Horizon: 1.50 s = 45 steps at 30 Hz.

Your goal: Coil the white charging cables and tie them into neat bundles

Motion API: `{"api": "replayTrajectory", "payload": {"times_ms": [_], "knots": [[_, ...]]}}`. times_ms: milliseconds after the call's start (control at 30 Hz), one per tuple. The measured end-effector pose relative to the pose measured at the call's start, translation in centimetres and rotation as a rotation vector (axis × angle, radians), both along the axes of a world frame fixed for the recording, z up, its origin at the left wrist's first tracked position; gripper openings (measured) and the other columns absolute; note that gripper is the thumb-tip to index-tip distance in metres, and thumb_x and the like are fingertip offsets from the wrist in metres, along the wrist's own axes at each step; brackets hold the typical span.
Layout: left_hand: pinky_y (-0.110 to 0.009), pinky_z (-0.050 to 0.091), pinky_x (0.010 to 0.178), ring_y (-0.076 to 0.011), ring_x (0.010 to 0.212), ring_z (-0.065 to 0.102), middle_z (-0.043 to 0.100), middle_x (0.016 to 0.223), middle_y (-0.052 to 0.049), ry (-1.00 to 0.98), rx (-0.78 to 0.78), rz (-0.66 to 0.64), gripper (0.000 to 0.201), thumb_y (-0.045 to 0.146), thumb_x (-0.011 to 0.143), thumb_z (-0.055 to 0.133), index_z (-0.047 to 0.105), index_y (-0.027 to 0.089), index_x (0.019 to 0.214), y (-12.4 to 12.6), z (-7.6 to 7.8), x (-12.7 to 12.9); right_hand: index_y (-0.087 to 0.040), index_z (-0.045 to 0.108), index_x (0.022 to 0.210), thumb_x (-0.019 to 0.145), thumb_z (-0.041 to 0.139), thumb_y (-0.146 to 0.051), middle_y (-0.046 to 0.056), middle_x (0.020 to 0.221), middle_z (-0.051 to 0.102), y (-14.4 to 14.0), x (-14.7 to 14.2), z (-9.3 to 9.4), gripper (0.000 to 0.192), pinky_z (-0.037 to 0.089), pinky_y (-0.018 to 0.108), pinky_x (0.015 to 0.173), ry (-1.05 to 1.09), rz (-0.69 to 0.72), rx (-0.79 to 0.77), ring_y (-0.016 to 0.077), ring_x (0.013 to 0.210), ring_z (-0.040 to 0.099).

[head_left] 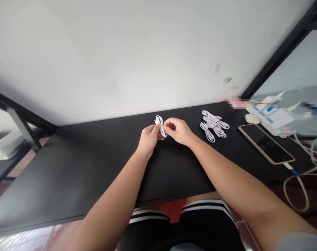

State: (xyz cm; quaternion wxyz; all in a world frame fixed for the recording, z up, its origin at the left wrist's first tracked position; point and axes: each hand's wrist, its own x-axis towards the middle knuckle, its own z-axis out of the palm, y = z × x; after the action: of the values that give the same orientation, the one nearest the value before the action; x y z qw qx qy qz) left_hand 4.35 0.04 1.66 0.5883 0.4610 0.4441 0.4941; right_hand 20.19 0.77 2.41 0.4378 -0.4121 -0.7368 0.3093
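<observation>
Over a black desk [95, 167] against a white wall [122, 52], both hands [163, 134] pinch a coiled white cable [161, 126].

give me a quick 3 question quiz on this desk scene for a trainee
1. True or false: the left hand and the right hand both grip one coiled white cable.
2. Which side of the hands does the pile of coiled cables lie on? A) the person's left B) the person's right C) nearer the person, at the table edge
3. Fill in: the phone lies flat on the black table with a ____ plugged into its near end.

Key
1. True
2. B
3. Cable: a charging cable runs off its near end.
</observation>
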Motion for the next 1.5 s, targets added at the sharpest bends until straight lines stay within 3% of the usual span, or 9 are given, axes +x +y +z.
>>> {"api": "replayTrajectory", "payload": {"times_ms": [133,300,533,733,1067,1500], "knots": [[-0.026,0.051,0.057,-0.0146,0.063,0.064,0.068,0.072,-0.007,-0.011,-0.028,-0.007,0.043,0.056,0.081,0.07,0.066,0.013,0.077,0.0,0.0,-0.1,-0.02,0.062,0.083,0.088,0.06,-0.03,0.002,0.079,0.064,-0.1,0.2,0.2,0.012,0.049,0.029,0.065,-0.016,0.041,0.032,0.0138,0.068,0.057],[-0.024,0.051,0.056,-0.0162,0.068,0.068,0.069,0.072,-0.008,-0.014,-0.096,-0.071,0.04,0.052,0.081,0.073,0.069,0.012,0.082,0.0,0.2,-0.6,-0.02,0.064,0.086,0.091,0.061,-0.036,0.003,0.082,0.066,-0.2,0.5,0.2,0.017,0.052,0.031,0.068,0.02,0.123,-0.045,0.0152,0.07,0.061],[-0.023,0.052,0.062,-0.0154,0.075,0.07,0.072,0.08,-0.01,-0.155,-0.16,-0.169,0.032,0.044,0.084,0.074,0.07,0.011,0.087,0.1,0.2,-1.2,-0.02,0.063,0.086,0.085,0.07,-0.047,0.002,0.077,0.066,0.3,0.6,-0.3,0.028,0.051,0.029,0.064,0.075,0.058,-0.071,0.0149,0.068,0.062],[-0.022,0.053,0.065,-0.0137,0.078,0.069,0.073,0.085,-0.008,-0.254,-0.207,-0.22,0.028,0.039,0.082,0.077,0.069,0.014,0.09,0.4,0.0,-1.6,-0.021,0.062,0.088,0.089,0.065,-0.045,0.002,0.078,0.067,0.3,0.4,-0.4,0.025,0.053,0.031,0.067,0.11,0.061,-0.085,0.0162,0.07,0.065],[-0.021,0.049,0.062,-0.0108,0.07,0.065,0.07,0.079,-0.005,-0.21,-0.132,-0.158,0.034,0.045,0.077,0.08,0.068,0.014,0.085,0.3,0.0,-1.3,-0.021,0.068,0.084,0.09,0.064,-0.032,0.002,0.078,0.063,-0.5,0.2,0.5,0.013,0.046,0.029,0.062,-0.006,-0.058,0.158,0.0136,0.065,0.056],[-0.022,0.051,0.059,-0.0113,0.064,0.064,0.069,0.073,-0.003,-0.087,-0.001,-0.095,0.037,0.044,0.074,0.082,0.066,0.014,0.087,0.1,0.3,-1.1,-0.02,0.063,0.082,0.087,0.063,-0.021,0.0,0.081,0.057,-0.5,0.7,1.0,0.005,0.041,0.027,0.062,-0.166,-0.046,0.227,0.0111,0.064,0.049]]}}
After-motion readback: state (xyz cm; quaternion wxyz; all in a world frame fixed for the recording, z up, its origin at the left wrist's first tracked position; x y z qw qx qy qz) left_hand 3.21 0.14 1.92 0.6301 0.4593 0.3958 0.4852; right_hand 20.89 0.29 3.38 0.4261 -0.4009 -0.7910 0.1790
